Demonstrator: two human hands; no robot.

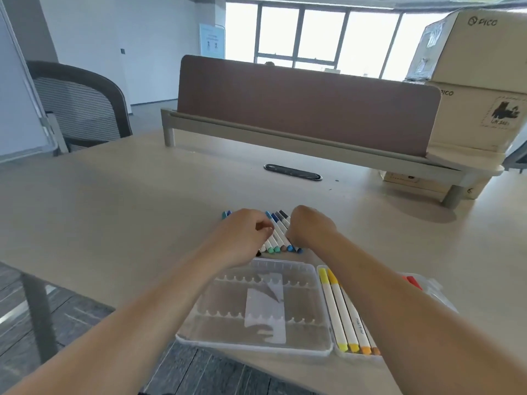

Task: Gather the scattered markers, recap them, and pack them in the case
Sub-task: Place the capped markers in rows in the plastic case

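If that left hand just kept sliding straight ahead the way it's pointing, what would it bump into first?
The row of markers on the desk. The left hand points forward and slightly right, and its curled fingers seem to reach them. Just beyond is the right hand, though depth is unclear.

Daylight is flooding in through the far windows (322, 35), which are blowing out to plain white. The pale bench (114, 201) is sitting brightly and evenly lit. A soft shadow is pooling beneath the right end of the riser shelf (313, 143), and the forearms (148, 317) are throwing faint, diffuse shadows across the clear case (216, 323), whose plastic is giving off a dull sheen. The whole picture is looking slightly soft, and the markers (281, 235) are blurring into one another. Wide-angle distortion is bending the edges, tilting the cardboard boxes (470, 67) and stretching the forearms toward the lower corners.
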